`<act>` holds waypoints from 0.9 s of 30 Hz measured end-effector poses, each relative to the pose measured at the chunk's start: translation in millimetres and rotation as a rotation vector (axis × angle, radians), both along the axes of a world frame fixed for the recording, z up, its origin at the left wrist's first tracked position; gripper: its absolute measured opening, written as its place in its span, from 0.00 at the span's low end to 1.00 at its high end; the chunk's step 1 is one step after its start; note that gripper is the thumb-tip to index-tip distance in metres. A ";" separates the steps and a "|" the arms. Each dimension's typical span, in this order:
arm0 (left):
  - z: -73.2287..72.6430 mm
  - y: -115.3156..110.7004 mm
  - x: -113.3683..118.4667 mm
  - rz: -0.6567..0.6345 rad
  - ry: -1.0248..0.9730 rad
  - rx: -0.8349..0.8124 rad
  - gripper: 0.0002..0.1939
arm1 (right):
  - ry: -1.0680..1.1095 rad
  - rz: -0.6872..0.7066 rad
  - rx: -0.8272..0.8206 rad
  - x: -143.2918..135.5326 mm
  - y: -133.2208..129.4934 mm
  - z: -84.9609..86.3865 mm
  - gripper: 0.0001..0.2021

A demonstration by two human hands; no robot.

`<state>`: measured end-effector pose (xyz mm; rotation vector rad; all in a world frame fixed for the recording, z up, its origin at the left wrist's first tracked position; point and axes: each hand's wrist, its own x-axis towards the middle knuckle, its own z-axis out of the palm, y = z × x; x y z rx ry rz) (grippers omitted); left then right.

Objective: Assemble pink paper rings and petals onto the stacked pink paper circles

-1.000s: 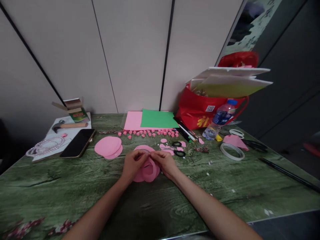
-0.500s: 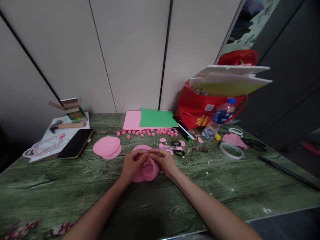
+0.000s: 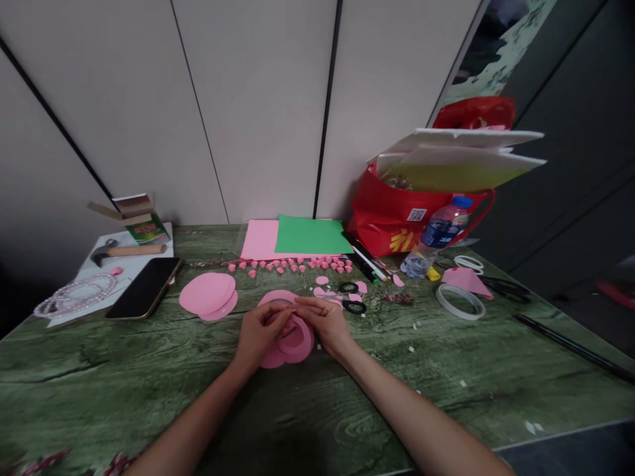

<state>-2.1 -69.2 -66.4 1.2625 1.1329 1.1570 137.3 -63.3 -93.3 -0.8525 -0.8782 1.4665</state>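
Pink paper pieces (image 3: 297, 344), rounded and curled, lie in front of me at the middle of the table, under and between my hands. My left hand (image 3: 260, 330) pinches the upper part of this pink paper from the left. From the right, my right hand (image 3: 325, 324) holds the same paper, its fingertips meeting those of the left. The fingers hide the part being gripped. Left of my hands is a stack of pink paper circles (image 3: 208, 294). Black-handled scissors (image 3: 354, 307) and small pink cut pieces lie just right of them.
Several small pink rolled pieces (image 3: 292, 264) form a row before green paper (image 3: 312, 235). At left are a phone (image 3: 145, 288), hammer (image 3: 133, 250) and bead string (image 3: 77, 295). At right stand a bottle (image 3: 436, 238) and red bag (image 3: 381, 211), with a tape roll (image 3: 460, 302).
The view has shifted slightly. My right fingers have closed in a little over the pink paper, and both hands still hold it in nearly the same place.
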 end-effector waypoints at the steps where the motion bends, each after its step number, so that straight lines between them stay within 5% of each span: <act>1: 0.9 -0.1 -0.2 0.007 0.002 0.003 0.11 | 0.003 -0.004 0.008 0.2 -0.2 0.4 0.15; 16: 7.3 -6.5 1.7 0.010 0.168 0.166 0.07 | -0.077 -0.049 0.012 6.9 0.6 7.3 0.18; 27: 10.7 -6.0 1.0 -0.050 0.127 0.076 0.09 | -0.180 -0.032 0.095 8.4 -1.5 8.7 0.16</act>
